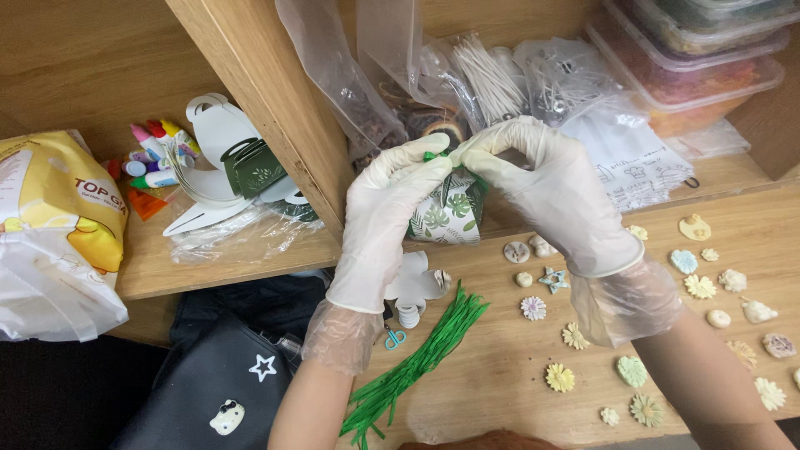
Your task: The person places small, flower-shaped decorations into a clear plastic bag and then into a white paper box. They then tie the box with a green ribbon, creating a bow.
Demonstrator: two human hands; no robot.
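— Where are the hands?

— Both sit in the upper middle of the frame, in white gloves. The left hand rises from the lower centre, bare forearm angled up, fingers curled inward and pinched at the top.

— And the other?

— The right hand comes in from the lower right, wrist bent, fingertips pinched and meeting the left's.

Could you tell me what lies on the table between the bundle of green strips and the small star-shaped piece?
In the head view, between the green strips and the star-shaped piece lies one small round flower piece, pale with a purplish centre; otherwise bare wooden table.
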